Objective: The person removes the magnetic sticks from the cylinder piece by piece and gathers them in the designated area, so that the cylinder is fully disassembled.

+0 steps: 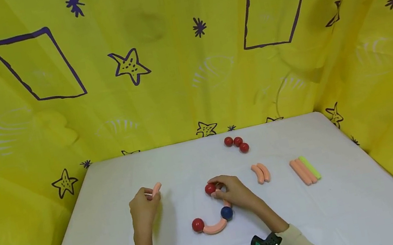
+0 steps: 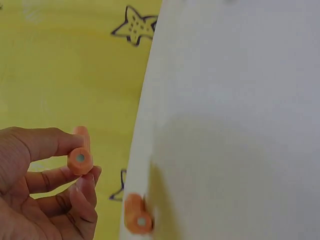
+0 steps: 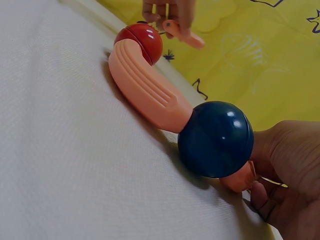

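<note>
My left hand (image 1: 144,208) is raised over the left of the table, pinching a curved peach rod (image 1: 156,189) between thumb and fingers. In the left wrist view that rod (image 2: 80,159) shows a round metal spot in its end. My right hand (image 1: 234,192) pinches a red ball (image 1: 210,189) at the far end of a joined chain. From there a curved peach rod (image 1: 227,203), partly covered by the hand, leads to a blue ball (image 1: 226,213). Another curved rod (image 1: 215,227) joins the blue ball to a second red ball (image 1: 198,225).
Several red balls (image 1: 238,141) lie at the back. To the right are two curved peach rods (image 1: 263,172), then straight peach rods (image 1: 303,172) beside a green one (image 1: 310,167). A yellow patterned curtain (image 1: 176,99) surrounds the white table (image 1: 112,181).
</note>
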`<state>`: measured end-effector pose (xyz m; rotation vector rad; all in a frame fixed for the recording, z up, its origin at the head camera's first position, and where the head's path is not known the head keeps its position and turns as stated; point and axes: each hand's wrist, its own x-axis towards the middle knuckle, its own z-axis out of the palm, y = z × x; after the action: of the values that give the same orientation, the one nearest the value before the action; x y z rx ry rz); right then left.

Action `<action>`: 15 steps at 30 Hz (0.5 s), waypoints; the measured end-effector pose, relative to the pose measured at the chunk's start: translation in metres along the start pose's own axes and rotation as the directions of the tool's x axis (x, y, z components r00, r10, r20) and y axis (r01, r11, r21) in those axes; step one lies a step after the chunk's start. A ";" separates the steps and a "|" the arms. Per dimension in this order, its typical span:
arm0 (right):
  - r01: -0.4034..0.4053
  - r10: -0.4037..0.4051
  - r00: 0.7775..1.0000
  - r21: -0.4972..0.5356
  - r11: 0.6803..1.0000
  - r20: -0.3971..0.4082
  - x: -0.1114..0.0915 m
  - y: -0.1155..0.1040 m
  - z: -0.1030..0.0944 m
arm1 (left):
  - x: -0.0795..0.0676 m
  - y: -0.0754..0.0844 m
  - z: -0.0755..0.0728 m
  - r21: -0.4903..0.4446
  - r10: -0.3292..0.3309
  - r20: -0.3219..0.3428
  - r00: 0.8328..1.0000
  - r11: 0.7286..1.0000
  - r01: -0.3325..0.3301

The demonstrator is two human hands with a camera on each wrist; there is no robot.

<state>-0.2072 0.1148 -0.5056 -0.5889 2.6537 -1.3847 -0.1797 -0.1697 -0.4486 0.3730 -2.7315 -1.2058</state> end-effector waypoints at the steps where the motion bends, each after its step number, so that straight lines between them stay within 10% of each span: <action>1: -0.002 0.002 1.000 0.000 1.000 0.000 0.000 0.000 0.000 | 0.001 -0.004 -0.004 0.008 -0.014 -0.001 1.000 1.000 0.014; 15: 0.016 -0.016 1.000 0.005 1.000 -0.008 -0.002 -0.001 -0.001 | 0.004 -0.043 -0.029 0.051 -0.165 -0.020 0.986 0.985 0.166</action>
<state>-0.2056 0.1159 -0.5047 -0.6071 2.6566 -1.3997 -0.1701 -0.2189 -0.4608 0.6236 -2.7698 -1.1641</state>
